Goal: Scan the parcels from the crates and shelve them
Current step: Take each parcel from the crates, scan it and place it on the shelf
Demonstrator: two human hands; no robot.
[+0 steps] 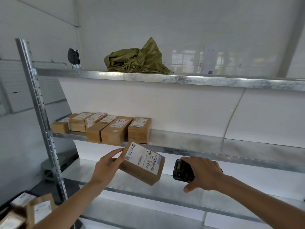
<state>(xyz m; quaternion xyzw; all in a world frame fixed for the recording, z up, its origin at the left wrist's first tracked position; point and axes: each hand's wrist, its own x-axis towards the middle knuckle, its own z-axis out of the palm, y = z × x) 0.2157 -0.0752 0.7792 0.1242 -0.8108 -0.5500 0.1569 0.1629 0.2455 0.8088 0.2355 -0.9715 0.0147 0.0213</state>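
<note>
Mid-task: six parcels [105, 127] shelved. Left hand [105, 167] grips parcel [142, 164], right hand [204, 173] grips scanner [180, 171]; more parcels in crate [24, 210].

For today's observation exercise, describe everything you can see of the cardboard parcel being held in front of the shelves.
The parcel is a small brown cardboard box, closed and tilted, one corner pointing down. A white shipping label with barcodes and printed text covers its upper face. The left hand grips its left end, thumb on the top edge. It hangs in the air in front of the metal shelf, touching nothing else, its label turned towards the black scanner in the right hand.
</note>
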